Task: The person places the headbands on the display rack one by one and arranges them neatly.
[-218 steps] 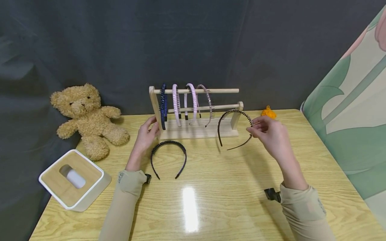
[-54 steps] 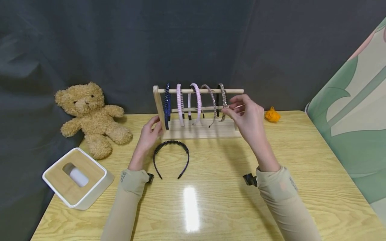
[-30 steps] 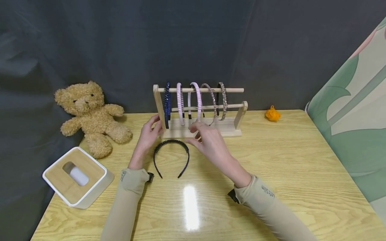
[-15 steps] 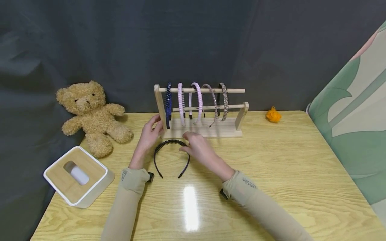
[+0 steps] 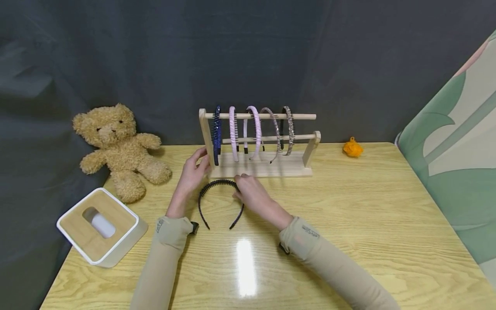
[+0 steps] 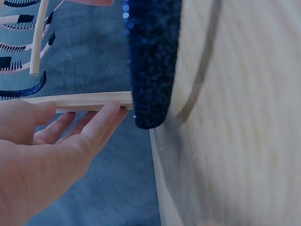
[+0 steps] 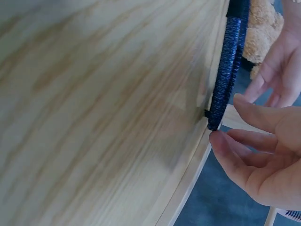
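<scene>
A wooden headband rack (image 5: 263, 171) stands at the back of the table, with several headbands on its top bar: a dark blue one (image 5: 216, 137), two pink ones and two glittery ones, including a gold-brown band (image 5: 290, 129) at the right. My left hand (image 5: 192, 173) holds the rack's left upright (image 6: 94, 100) between thumb and fingers. In front of the rack lies a dark toothed headband (image 5: 218, 182), its glittery outside (image 7: 226, 66) visible in the right wrist view. My right hand (image 5: 253, 194) is at its right side; the index fingertip touches it and the thumb looks apart from it.
A teddy bear (image 5: 116, 146) sits at the back left, behind a white tissue box (image 5: 101, 228) with a wooden lid. An orange ornament (image 5: 353, 147) stands near the back edge, right of the rack. A dark curtain (image 5: 263, 56) hangs behind the table (image 5: 348, 215).
The gold-brown headband, earlier in my right hand, now hangs on the rack. My right hand has let go and moved left and nearer, down to the dark headband. My left hand stays put.
</scene>
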Demonstrator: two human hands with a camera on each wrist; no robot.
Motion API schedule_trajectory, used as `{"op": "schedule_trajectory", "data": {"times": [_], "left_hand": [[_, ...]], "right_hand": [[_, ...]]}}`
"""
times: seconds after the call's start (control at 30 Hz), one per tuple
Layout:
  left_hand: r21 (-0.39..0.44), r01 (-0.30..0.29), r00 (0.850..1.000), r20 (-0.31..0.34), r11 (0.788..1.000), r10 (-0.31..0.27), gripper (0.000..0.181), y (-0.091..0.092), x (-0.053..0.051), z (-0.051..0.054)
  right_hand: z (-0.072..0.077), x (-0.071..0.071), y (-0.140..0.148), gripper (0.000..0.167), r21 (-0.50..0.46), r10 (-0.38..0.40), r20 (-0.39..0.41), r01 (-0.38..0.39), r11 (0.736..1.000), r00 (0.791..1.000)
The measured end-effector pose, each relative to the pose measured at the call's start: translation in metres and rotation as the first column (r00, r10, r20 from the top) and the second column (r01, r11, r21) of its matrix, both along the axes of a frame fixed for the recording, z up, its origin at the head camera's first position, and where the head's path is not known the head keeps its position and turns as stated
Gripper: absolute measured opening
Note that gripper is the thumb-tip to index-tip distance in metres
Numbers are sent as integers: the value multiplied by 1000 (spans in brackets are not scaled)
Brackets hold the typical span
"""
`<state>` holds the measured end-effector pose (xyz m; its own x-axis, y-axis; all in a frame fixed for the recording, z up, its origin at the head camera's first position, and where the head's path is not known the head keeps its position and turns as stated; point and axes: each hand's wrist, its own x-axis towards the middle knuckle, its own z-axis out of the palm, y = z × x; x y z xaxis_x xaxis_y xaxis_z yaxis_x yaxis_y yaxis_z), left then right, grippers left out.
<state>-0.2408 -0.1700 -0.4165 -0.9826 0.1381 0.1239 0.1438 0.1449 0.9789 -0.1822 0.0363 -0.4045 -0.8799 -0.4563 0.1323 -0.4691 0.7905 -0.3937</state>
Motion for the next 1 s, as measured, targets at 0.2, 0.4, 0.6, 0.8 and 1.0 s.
{"op": "schedule_trajectory", "data": {"times": [0.2,0.4,0.6,0.8,1.0], "left_hand": [[-13,-4,1000,6,1000,4,45,1,0,0],[-14,0,1000,10,1000,0,46,1,0,0],[-15,4,1000,20,1000,-3,46,0,0,1],[-15,2,1000,31,1000,-2,46,0,1,3],[-10,-2,999,35,1000,2,46,1,1,3]], "right_hand": [[-4,0,-1,15,48,-19,36,17,999,999],[-5,-1,-2,20,68,-33,78,27,997,996],[-5,-1,-2,24,58,-42,89,36,998,995],[-7,-2,2,16,47,-52,89,48,998,995],[-6,0,6,7,36,-48,67,45,998,997]]}}
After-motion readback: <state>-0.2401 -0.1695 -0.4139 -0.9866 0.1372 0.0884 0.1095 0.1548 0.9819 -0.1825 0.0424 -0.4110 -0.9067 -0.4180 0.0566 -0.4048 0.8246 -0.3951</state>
